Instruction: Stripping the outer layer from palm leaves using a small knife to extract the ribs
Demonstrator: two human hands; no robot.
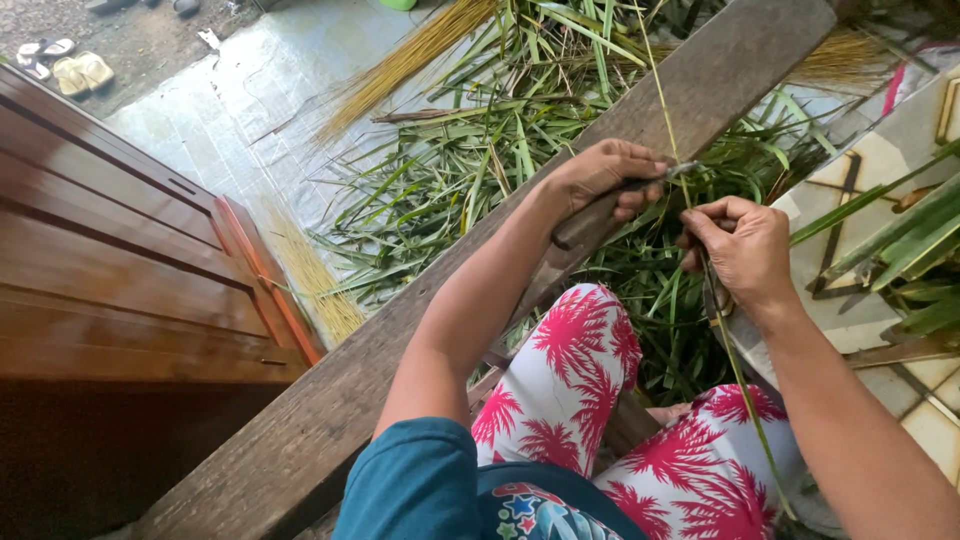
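Leaf midrib (668,120) clenched in right hand (745,250), running up just beside left hand (605,180), itself gripping a knife (655,178) against it, above heaped green leaves (440,190).

Two hands are counted, left (612,178) and right (742,248). One knife (600,205) is seen, and one leaf rib (672,120) is held taut. One wooden beam (420,300) is crossed over the heap of green leaves (450,190), too many to be counted. Three straw bundles (410,55) are spotted. Four sandals (65,62) are made out top left.
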